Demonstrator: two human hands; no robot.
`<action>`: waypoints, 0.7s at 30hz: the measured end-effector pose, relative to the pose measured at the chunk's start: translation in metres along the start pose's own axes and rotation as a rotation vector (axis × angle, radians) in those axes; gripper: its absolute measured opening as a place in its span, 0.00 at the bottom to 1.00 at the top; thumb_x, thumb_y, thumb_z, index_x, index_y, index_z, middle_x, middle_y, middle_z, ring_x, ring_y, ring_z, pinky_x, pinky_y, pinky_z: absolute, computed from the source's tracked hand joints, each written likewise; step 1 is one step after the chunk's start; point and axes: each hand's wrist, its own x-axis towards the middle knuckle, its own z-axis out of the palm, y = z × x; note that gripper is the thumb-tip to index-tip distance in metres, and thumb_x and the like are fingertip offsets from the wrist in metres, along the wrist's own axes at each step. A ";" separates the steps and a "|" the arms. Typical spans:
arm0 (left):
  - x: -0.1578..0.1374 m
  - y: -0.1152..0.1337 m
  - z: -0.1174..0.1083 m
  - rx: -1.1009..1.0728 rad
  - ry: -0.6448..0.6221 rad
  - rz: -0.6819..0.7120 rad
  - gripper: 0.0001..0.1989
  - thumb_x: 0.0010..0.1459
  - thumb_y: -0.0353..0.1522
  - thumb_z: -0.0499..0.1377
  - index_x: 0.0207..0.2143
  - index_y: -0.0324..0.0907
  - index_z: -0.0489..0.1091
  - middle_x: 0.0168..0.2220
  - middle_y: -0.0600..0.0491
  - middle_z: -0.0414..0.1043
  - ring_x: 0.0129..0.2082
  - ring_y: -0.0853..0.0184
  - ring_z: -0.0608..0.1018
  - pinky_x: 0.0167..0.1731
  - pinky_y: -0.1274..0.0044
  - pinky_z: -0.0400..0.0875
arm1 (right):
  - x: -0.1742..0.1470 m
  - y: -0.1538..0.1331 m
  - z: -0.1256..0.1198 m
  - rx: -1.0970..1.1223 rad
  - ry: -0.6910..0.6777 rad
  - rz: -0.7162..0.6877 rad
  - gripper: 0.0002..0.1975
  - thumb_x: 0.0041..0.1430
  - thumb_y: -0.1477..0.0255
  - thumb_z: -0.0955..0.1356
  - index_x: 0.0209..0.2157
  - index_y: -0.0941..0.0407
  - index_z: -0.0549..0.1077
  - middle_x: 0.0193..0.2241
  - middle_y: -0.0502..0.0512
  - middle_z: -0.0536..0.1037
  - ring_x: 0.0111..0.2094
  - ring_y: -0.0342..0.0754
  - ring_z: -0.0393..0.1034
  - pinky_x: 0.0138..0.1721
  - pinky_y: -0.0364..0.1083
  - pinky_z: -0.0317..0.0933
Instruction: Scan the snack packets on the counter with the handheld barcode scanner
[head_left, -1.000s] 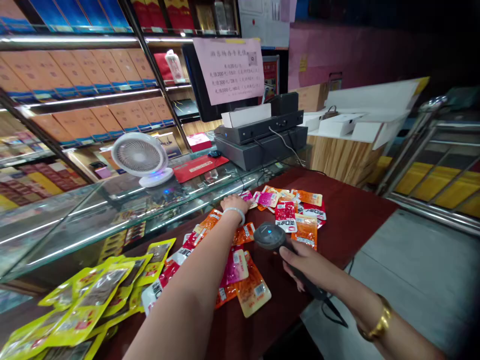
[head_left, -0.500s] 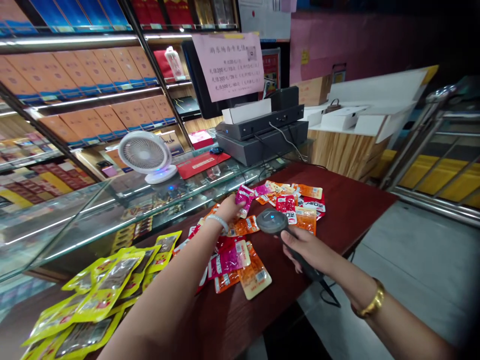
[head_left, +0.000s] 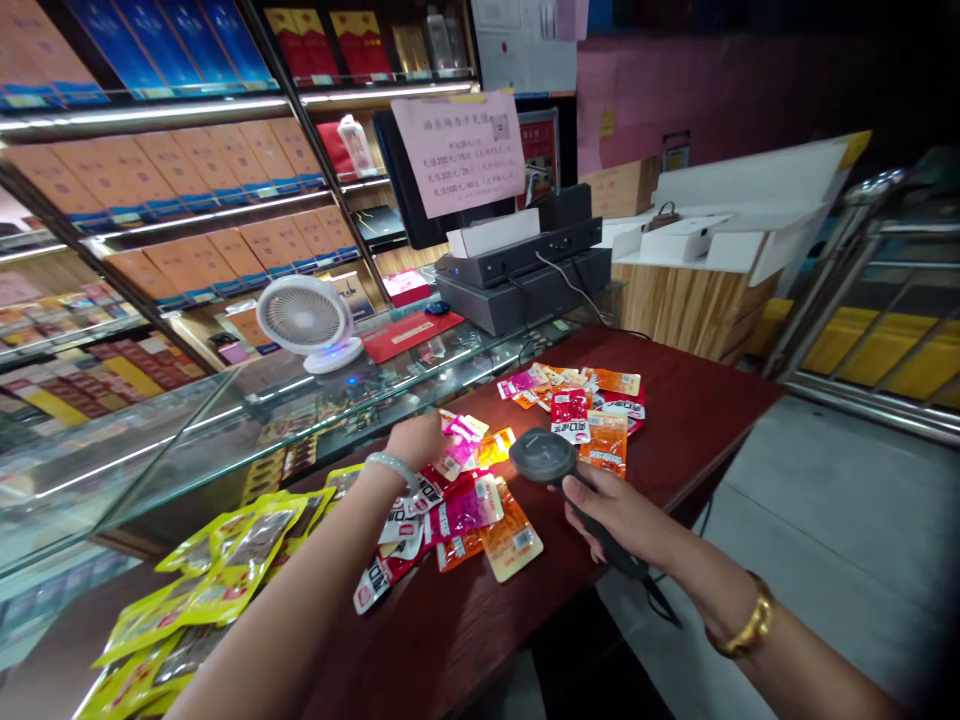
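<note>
My right hand [head_left: 611, 510] is wrapped round the handle of a dark handheld barcode scanner [head_left: 544, 455], its head over the table and facing left. My left hand [head_left: 416, 442], a pale bangle at its wrist, is closed at the edge of a magenta snack packet [head_left: 459, 445]; its fingertips are partly hidden. Beneath lies a loose pile of red, magenta and orange packets [head_left: 512, 535]. An orange packet [head_left: 495, 447] glows brightly in front of the scanner. Farther back is a second group of small packets [head_left: 604, 440]. Yellow snack packets [head_left: 240, 550] are heaped left of my left forearm.
A glass display counter [head_left: 187, 440] adjoins the dark red table [head_left: 697, 400]. On the glass stand a white fan [head_left: 306, 315], a red mat [head_left: 409, 335] and a cash register unit [head_left: 525, 285]. Boxed goods fill the shelves behind. A metal railing [head_left: 832, 280] runs at the right.
My left hand has moved left and nearer with the magenta packet, from beside the far group to over the near pile. The scanner has barely shifted. The view has tilted slightly.
</note>
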 end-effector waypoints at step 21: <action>0.138 0.090 0.043 0.018 -0.001 0.112 0.28 0.46 0.52 0.62 0.42 0.41 0.73 0.48 0.37 0.72 0.53 0.46 0.71 0.46 0.65 0.67 | 0.004 0.022 -0.021 0.116 0.130 0.107 0.26 0.55 0.44 0.64 0.39 0.54 0.62 0.18 0.40 0.64 0.11 0.35 0.57 0.14 0.38 0.59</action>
